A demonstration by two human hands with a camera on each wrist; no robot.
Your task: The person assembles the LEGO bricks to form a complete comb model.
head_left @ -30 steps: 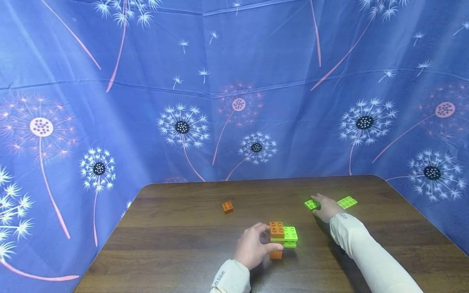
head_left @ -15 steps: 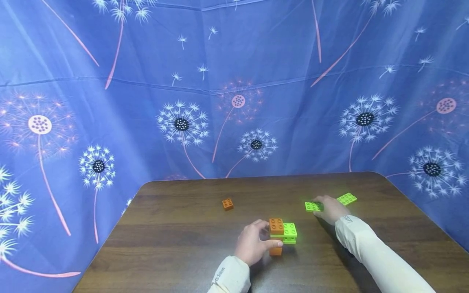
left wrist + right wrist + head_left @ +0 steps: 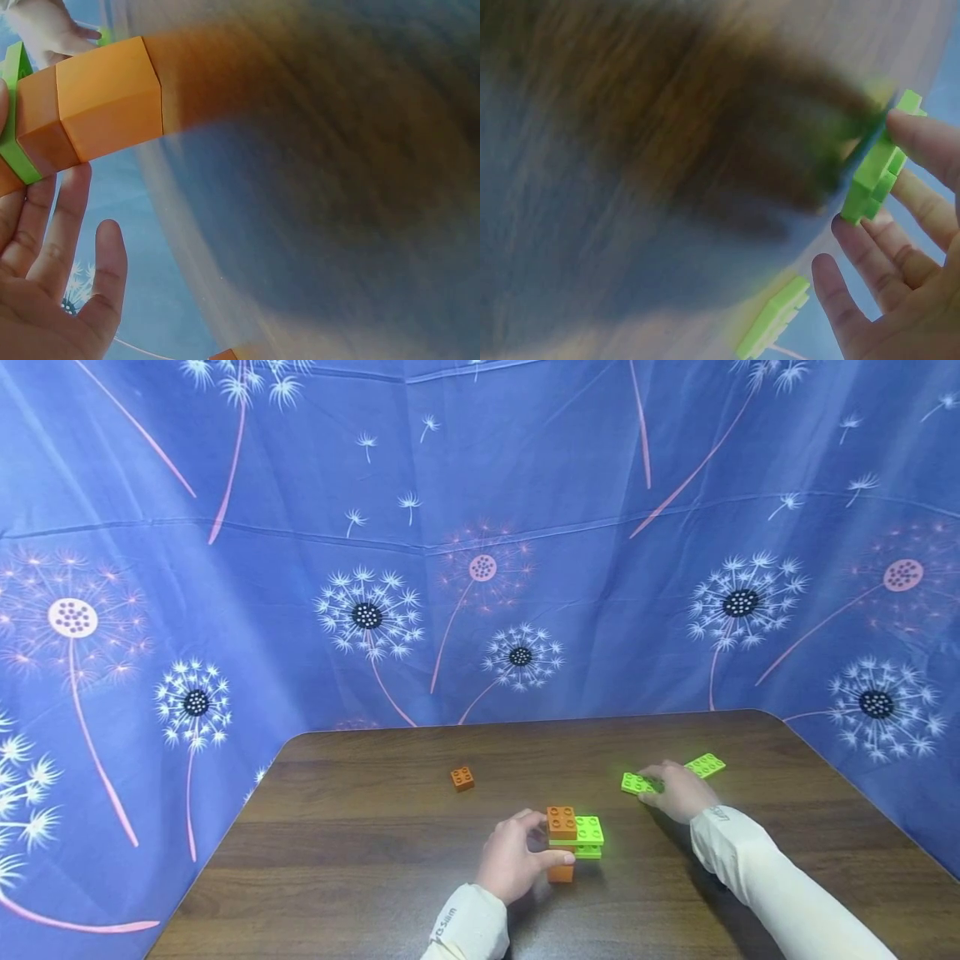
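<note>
My left hand (image 3: pixel 512 862) grips a small upright stack of orange building bricks (image 3: pixel 561 821), thumb across its near side and fingers behind. Green plates (image 3: pixel 590 830) layered into this stack jut out to the right. In the left wrist view, the orange bricks (image 3: pixel 112 90) stand on the table, with fingers along their side. Farther back at right, my right hand (image 3: pixel 681 792) pinches a flat green studded plate (image 3: pixel 634 783) by thumb and fingertips, partly covering it. The right wrist view has that plate (image 3: pixel 874 169) close over the tabletop, studs facing the palm.
Another green plate (image 3: pixel 707 766) lies just beyond the right hand, toward the back right. A loose orange brick (image 3: pixel 462 778) sits at back centre-left. Behind the brown wooden table (image 3: pixel 337 860) hangs a blue dandelion-print cloth (image 3: pixel 600 568).
The green plate under my right hand has turned a little, and more of it shows. That hand has shifted slightly right and nearer. My left hand stays on the stack.
</note>
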